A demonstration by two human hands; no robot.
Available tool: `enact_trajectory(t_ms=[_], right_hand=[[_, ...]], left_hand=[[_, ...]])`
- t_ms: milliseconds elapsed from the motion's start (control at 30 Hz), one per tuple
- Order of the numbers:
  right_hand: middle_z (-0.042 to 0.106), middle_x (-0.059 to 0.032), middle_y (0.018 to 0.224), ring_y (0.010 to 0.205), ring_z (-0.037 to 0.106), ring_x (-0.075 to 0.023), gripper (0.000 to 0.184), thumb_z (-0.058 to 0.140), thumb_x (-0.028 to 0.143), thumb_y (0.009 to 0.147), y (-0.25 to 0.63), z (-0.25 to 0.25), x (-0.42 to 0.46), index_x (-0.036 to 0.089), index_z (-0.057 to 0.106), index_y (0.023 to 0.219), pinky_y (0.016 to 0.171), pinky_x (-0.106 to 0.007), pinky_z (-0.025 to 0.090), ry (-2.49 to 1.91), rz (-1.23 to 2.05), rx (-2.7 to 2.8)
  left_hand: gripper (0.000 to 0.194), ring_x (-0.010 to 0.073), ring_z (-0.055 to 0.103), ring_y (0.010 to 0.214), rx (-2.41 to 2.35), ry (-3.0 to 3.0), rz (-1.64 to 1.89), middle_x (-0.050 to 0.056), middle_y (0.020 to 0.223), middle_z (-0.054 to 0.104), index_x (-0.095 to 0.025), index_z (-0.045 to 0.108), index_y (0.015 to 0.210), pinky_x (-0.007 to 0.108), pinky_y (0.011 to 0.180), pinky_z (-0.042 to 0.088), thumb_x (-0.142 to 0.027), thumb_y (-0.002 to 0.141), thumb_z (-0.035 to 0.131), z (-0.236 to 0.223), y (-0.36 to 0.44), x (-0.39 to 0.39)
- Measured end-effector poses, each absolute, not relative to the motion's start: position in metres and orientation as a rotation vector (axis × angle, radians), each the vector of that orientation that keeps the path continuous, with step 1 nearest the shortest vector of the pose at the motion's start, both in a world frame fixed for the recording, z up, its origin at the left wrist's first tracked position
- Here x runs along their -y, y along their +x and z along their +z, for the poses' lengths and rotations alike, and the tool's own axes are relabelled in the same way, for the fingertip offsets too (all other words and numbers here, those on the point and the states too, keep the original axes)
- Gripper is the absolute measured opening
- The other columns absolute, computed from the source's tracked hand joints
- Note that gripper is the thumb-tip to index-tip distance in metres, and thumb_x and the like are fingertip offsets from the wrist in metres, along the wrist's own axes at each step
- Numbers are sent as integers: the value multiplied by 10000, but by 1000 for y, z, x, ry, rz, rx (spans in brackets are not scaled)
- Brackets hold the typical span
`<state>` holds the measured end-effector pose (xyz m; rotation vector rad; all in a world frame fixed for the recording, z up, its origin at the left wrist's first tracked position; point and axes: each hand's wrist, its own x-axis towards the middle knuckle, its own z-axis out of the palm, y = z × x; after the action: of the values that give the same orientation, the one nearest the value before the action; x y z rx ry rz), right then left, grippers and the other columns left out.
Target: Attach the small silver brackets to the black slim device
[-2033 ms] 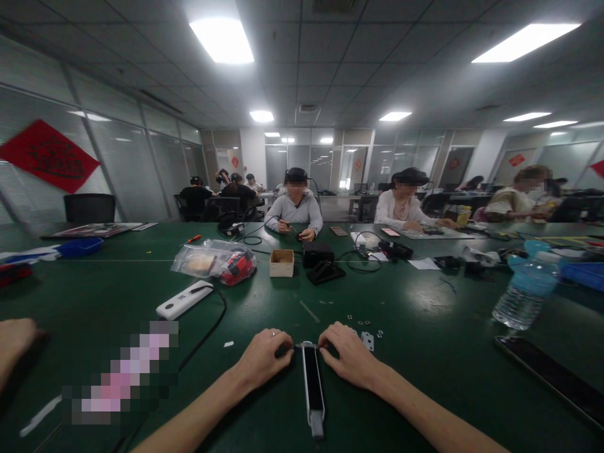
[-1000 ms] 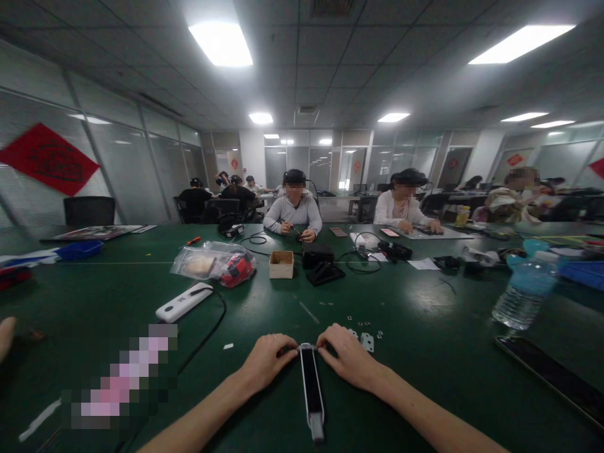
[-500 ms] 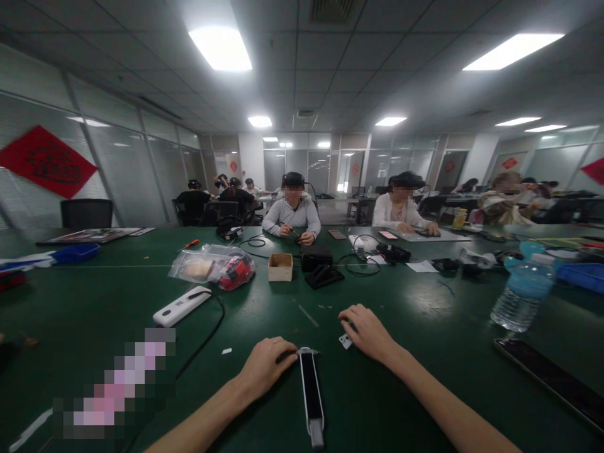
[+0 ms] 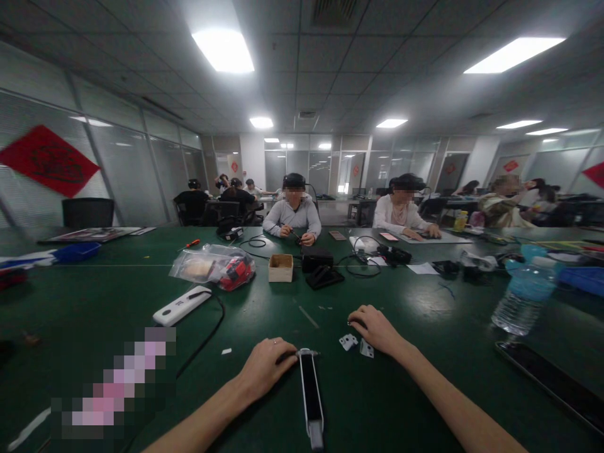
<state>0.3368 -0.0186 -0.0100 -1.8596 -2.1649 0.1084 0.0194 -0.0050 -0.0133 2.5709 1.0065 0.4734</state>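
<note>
My left hand (image 4: 268, 365) is closed, its thumb and finger pinched at the top left end of a long, narrow, white-edged black piece (image 4: 310, 390) with a grey tab at the near end. A thin metal pin (image 4: 316, 353) lies crosswise at that top end and sticks out on the right; its left end is hidden by my fingertips. To the right, my right hand (image 4: 376, 327) is lowered to the table with its fingers drawn together at a small metal ring (image 4: 349, 323). Just below it lie two small metal plates with holes, a left plate (image 4: 348, 341) and a right plate (image 4: 367, 349).
A white power strip (image 4: 183, 305) with a black cable lies to the left. Ahead are a plastic bag (image 4: 212, 267), a small box (image 4: 280, 268) and a black case (image 4: 317, 258). A water bottle (image 4: 523, 299) and a phone (image 4: 547, 377) are at right. People sit across the table.
My right hand has let go of the pin's right end and moved right and away to the small metal rings, uncovering the plates. My left hand stays at the pin. A hand at far left has withdrawn.
</note>
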Motion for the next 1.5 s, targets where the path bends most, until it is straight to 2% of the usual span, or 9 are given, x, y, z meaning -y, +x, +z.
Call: enact_trajectory(t_ms=[233, 633, 967, 1200, 1500], right_hand=[[593, -74, 980, 926, 519, -200, 219, 431, 277, 889, 334, -6, 21, 198, 631, 931, 790, -301, 401, -1855, 108, 2156], [609, -88, 920, 880, 536, -203, 245, 380, 268, 907, 332, -2, 23, 163, 598, 873, 760, -295, 401, -1926, 17, 2100], [614, -103, 936, 890, 541, -215, 260, 401, 270, 908, 334, -3, 22, 153, 633, 899, 757, -303, 398, -2020, -26, 2111], [605, -71, 987, 935, 523, -196, 262, 427, 285, 901, 332, -2, 21, 206, 666, 972, 799, -301, 390, -1888, 49, 2215], [639, -78, 910, 878, 563, -202, 220, 475, 247, 859, 328, 9, 21, 192, 688, 867, 738, -294, 385, -1989, -5, 2267]], left_hand=[[194, 159, 585, 826, -1022, 2568, 471, 7, 934, 659, -237, 652, 1016, 254, 739, 404, -296, 901, 507, -11, 20, 6], [209, 154, 575, 822, -1027, 2567, 460, 10, 939, 652, -233, 646, 1017, 253, 735, 409, -310, 903, 489, -9, 19, 9], [189, 158, 579, 813, -1044, 2576, 444, 8, 921, 652, -227, 649, 1001, 254, 730, 404, -289, 898, 503, -7, 21, 9], [202, 159, 577, 805, -1046, 2577, 445, 13, 910, 644, -226, 645, 1013, 257, 721, 406, -305, 897, 500, -4, 21, 12], [216, 161, 572, 809, -1049, 2572, 422, 23, 920, 646, -215, 641, 1023, 265, 736, 417, -300, 892, 490, 2, 21, 15]])
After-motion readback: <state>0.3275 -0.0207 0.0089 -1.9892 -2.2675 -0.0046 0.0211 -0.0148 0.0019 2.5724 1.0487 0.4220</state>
